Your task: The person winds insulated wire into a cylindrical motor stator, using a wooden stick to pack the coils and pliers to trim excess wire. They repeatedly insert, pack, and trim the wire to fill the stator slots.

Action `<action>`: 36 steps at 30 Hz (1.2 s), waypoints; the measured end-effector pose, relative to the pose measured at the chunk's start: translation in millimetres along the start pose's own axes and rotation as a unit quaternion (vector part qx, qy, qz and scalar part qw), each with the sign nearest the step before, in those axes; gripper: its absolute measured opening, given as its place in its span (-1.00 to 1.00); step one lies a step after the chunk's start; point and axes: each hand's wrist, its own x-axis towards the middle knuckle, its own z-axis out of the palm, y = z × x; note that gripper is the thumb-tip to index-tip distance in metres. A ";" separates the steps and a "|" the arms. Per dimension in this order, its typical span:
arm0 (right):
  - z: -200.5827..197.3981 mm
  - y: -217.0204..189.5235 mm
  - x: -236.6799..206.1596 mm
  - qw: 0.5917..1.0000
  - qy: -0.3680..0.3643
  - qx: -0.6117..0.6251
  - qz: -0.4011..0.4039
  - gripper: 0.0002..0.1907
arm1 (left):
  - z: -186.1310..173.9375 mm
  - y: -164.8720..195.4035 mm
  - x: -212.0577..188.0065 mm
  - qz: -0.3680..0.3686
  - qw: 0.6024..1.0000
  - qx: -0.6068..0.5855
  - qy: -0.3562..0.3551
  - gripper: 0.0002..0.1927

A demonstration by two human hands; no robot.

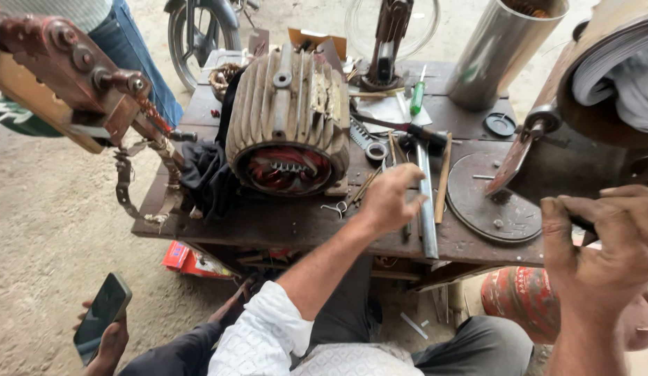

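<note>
My left hand (388,198) is stretched out over the bench (282,226), fingers curled downward onto a cluster of long tools: a grey metal rod (426,209) and a wooden stick (443,179) that lie side by side, just right of the motor stator (288,125). The fingers appear to be closing on or sorting these items; I cannot tell whether anything is actually gripped. My right hand (602,244) is raised near the camera at the right edge, fingers bent around a dark part that is mostly hidden, close to the crank handle (515,157) of the winding machine (602,83). I judge the step in hand to be tool selection from the bench while the right hand stays at the machine. The next move calls for a clean pinch on one item without disturbing the neighbouring rod, stick and the small wire hook (336,207). The stator lies on its side with its open end toward me, red-brown windings visible inside, beside a black cloth (209,174). A round metal plate (494,198) lies flat on the bench at right; a green-handled screwdriver (417,94) lies further back. The bench is dark, worn wood standing on a dusty concrete floor (52,237). Another person's hand holds a phone (101,317) at lower left.
</note>
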 end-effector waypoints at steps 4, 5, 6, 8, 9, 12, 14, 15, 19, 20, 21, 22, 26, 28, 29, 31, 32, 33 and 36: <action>10.0 5.9 -0.1 0.999 0.050 -0.005 0.002 -0.86 | -0.8 -13.9 65.0 -0.161 0.985 0.018 0.053 -0.69; 15.1 7.3 0.1 0.998 0.064 -0.005 0.001 -0.86 | -1.3 -17.8 81.5 -0.151 0.982 0.079 0.081 -0.69; 20.3 8.8 0.6 0.997 0.078 -0.006 -0.001 -0.86 | -2.0 -21.0 97.6 -0.139 0.974 0.140 0.108 -0.68; 26.0 11.1 0.7 0.996 0.094 -0.006 0.000 -0.86 | -6.6 -24.7 125.6 -0.225 0.948 0.221 0.050 -0.66; 28.0 12.0 1.3 0.995 0.101 -0.007 -0.002 -0.86 | -9.3 -25.6 137.0 -0.233 0.938 0.242 0.080 -0.59; 31.7 12.1 5.0 0.993 0.114 -0.015 -0.011 -0.84 | -8.9 -30.0 160.2 -0.255 0.925 0.273 0.067 -0.43; 31.8 8.1 7.3 0.993 0.120 -0.013 0.000 -0.85 | -9.7 -30.0 171.6 -0.293 0.917 0.271 0.003 -0.42; 31.9 6.3 9.5 0.992 0.123 -0.012 0.004 -0.85 | -9.3 -30.1 175.2 -0.327 0.908 0.260 -0.037 -0.46; 30.2 -0.4 17.6 0.992 0.125 -0.012 0.013 -0.84 | -9.2 -31.9 191.0 -0.350 0.898 0.267 -0.032 -0.58; 28.8 -2.0 18.4 0.993 0.120 -0.012 0.019 -0.84 | -9.6 -33.0 194.5 -0.368 0.884 0.281 -0.061 -0.56; 29.8 -2.1 20.6 0.992 0.122 -0.011 0.022 -0.84 | -9.4 -33.6 197.8 -0.360 0.883 0.295 -0.069 -0.57; 29.8 -2.7 21.6 0.992 0.126 -0.008 0.024 -0.83 | -10.0 -34.3 200.1 -0.353 0.880 0.309 -0.076 -0.59; 30.9 -2.2 25.4 0.991 0.131 0.000 0.022 -0.83 | -8.5 -31.9 202.0 -0.304 0.873 0.359 -0.131 -0.69; 30.4 -2.7 26.9 0.991 0.133 -0.001 0.021 -0.83 | -5.0 -26.9 200.9 -0.255 0.896 0.348 -0.104 -0.69; 30.0 -3.4 27.9 0.991 0.133 0.001 0.020 -0.83 | -3.5 -24.1 199.3 -0.232 0.906 0.343 -0.089 -0.67; 29.0 -5.3 30.4 0.990 0.138 0.001 0.014 -0.83 | 1.9 -16.7 197.0 -0.223 0.902 0.342 -0.139 -0.51; 28.5 -6.2 31.7 0.990 0.143 0.001 0.011 -0.83 | 5.4 -12.6 196.5 -0.216 0.900 0.342 -0.165 -0.41; 27.9 -7.1 33.0 0.990 0.143 0.001 0.009 -0.83 | 9.2 -8.5 194.2 -0.145 0.919 0.348 -0.110 -0.59; 26.6 -8.8 35.4 0.989 0.146 0.003 0.005 -0.83 | 17.7 5.6 182.2 0.020 0.942 0.336 -0.001 -0.79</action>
